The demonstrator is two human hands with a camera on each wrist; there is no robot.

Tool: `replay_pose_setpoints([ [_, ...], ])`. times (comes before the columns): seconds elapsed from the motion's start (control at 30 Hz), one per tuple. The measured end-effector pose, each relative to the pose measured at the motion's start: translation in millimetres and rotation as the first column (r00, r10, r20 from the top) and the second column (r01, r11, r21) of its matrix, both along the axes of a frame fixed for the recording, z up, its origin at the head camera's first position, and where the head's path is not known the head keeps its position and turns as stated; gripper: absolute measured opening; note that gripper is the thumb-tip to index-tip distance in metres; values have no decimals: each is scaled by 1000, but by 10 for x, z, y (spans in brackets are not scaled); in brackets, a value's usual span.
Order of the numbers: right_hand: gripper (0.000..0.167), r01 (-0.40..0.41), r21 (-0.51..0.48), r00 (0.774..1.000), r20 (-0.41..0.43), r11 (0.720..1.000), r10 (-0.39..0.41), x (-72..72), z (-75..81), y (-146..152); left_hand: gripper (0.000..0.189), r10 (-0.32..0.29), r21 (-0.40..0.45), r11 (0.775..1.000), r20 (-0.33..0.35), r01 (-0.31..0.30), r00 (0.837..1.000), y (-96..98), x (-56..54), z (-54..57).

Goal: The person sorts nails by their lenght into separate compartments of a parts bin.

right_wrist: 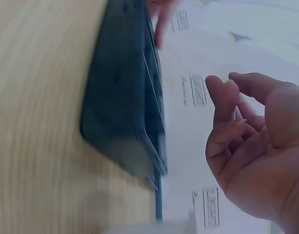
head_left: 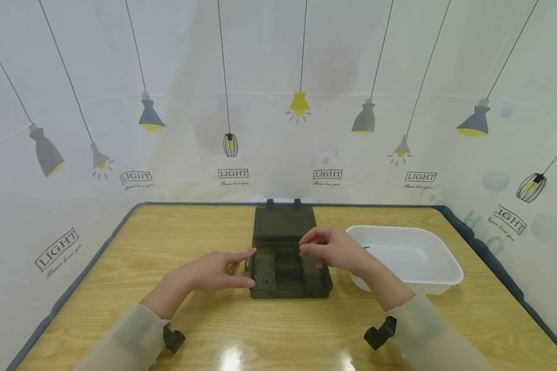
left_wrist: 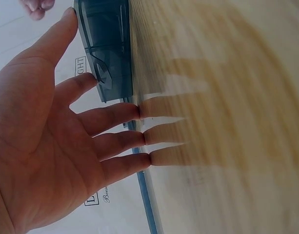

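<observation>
— Starting from the dark, translucent, rectangular plastic case (head_left: 290,292): lying where?

— Lying open on the light wood-grain tabletop (head_left: 213,335), straight ahead, with matching hinged lid (head_left: 284,222) laid back toward the far edge. Divided into compartments; holding at least two thin, rod-like pieces (head_left: 266,270) at the left.

— Findings on the left hand (head_left: 215,273)?

— Observed with fingers extended, touching the case's left side with thumb and index finger; gripping nothing.

— On the right hand (head_left: 334,250)?

— Poised over the case's right part, with fingers bent and thumb close to the fingertips. Unable to tell whether pinching something small; none confirmed.

— Judging the step in hand?

— Probably setting small pieces into compartments, with left-hand contact likely for steadying. Calling next, in judgement, for precise fingertip work above the chosen compartment, without jolting the rod-like pieces.

— Noted further out?

— Just right of the case, a shallow white basin (head_left: 413,263) with rounded corners; beside the right wrist, a slender dark piece (head_left: 366,248). Behind all, a white sheet (head_left: 260,56) printed with hanging lamps (head_left: 299,105).
</observation>
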State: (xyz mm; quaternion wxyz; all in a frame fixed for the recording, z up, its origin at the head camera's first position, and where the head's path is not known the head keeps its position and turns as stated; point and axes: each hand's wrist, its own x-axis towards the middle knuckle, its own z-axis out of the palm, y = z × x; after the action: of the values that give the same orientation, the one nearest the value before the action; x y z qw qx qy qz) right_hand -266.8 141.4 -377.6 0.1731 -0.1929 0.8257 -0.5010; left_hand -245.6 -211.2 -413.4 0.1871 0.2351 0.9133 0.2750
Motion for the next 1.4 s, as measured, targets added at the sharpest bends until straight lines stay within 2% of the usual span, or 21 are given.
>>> replay_pose_setpoints([
  [0.1,29,38,19,999,-18,999,-38,-46,67,289,91,-7,8,1000,4,7,1000,-2,5,1],
  [0.23,33,101,65,995,-23,993,-99,-117,65,686,91,-13,8,1000,1,13,1000,-1,12,6],
  [0.43,36,130,176,991,-2,976,-132,-291,-145,1210,90,-11,3,1000,-3,11,1000,-3,11,5],
  [0.57,33,133,244,989,30,961,-145,-400,-282,1435,91,-11,0,1000,3,11,1000,-2,0,-3],
  [0.8,26,142,304,981,87,942,-176,-468,-362,1503,91,-9,-1,1000,0,9,1000,-6,0,-10],
  [1.07,24,112,356,989,56,928,-140,-527,-470,1503,91,-21,5,1000,4,21,1000,-3,-16,-23],
  [1.4,24,181,437,980,-8,881,-198,-553,-495,1427,90,-17,-13,1000,-15,17,1000,-10,-12,-15],
])
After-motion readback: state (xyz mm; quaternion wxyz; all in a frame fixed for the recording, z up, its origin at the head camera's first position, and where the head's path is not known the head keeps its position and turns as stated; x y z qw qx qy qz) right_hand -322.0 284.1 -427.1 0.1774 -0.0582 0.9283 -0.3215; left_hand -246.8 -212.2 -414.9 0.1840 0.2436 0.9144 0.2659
